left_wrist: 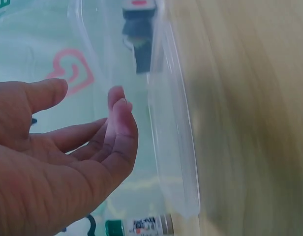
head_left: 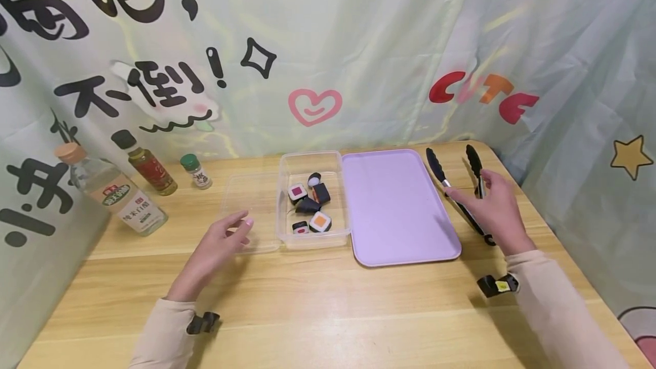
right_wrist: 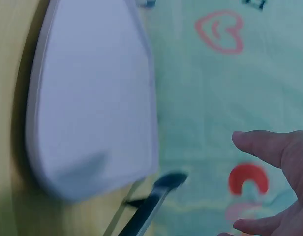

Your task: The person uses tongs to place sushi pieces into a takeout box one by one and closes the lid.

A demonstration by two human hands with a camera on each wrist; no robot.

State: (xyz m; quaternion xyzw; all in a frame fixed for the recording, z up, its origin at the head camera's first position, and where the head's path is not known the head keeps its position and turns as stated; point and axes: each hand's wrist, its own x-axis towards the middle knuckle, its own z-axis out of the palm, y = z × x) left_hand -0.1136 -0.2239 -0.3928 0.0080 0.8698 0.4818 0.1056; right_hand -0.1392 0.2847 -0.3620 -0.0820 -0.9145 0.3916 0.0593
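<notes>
Hands parked either side of the sushi box and tray, nothing actually picked up.

The left hand (head_left: 217, 244) was held loose and relaxed, fingers lightly bent and gripping nothing, right by the flat clear lid (head_left: 246, 209) lying beside the see-through plastic container (head_left: 287, 238). Little toy sushi pieces (head_left: 311, 207), blocky with dark wraps and pink or orange tops, were sat inside that container. A smooth lilac tray (head_left: 397, 209) with rounded corners was laid just right of it on the wood-grain table (head_left: 318, 306). The right hand (head_left: 492, 209) was hovered over the black-tipped metal tongs (head_left: 453, 187) near the tray's right edge, fingers spread and slack; whether they touched the tongs could not be told. Three bottles (head_left: 133, 187) were stood far left.
</notes>
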